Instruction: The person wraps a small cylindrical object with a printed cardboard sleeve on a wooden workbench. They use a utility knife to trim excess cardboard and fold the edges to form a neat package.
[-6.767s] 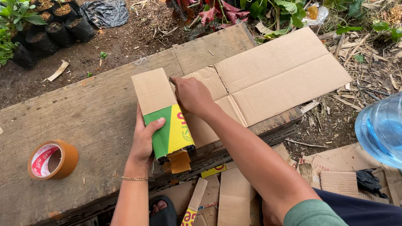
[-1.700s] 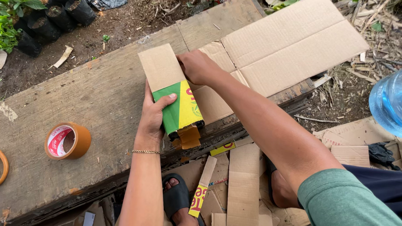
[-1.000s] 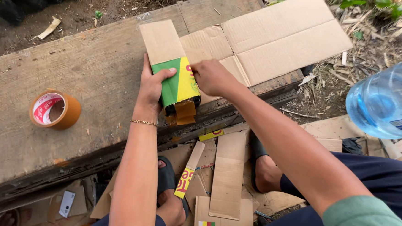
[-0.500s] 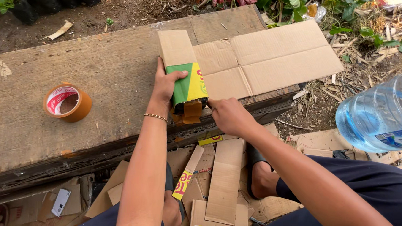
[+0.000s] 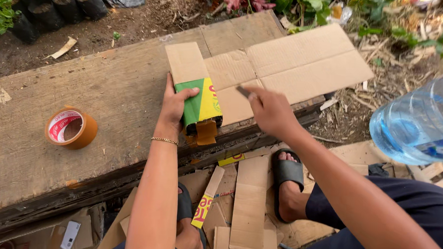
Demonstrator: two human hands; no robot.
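Lifted, right hand (image 5: 271,112) pinches perhaps a blade; left hand (image 5: 174,107) grips carton (image 5: 201,104) beside tape roll (image 5: 71,128).

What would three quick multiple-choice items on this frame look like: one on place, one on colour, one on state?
1. Where is the tape roll?
A. On the plank, toward the left of the view from the left hand
B. On the flattened cardboard
C. On the ground by the sandals

2. What colours are on the printed part of the small box?
A. Blue and white
B. Green and yellow
C. All black

3. What is the right hand doing?
A. Lying flat on the plank
B. Gripping the water jug
C. Holding a small dark tool above the cardboard

Key: 1 A, the tape roll sits on the plank, apart from the left hand. 2 B, the small box shows green and yellow panels. 3 C, the right hand pinches a small dark tool over the flattened cardboard; the water jug is untouched.
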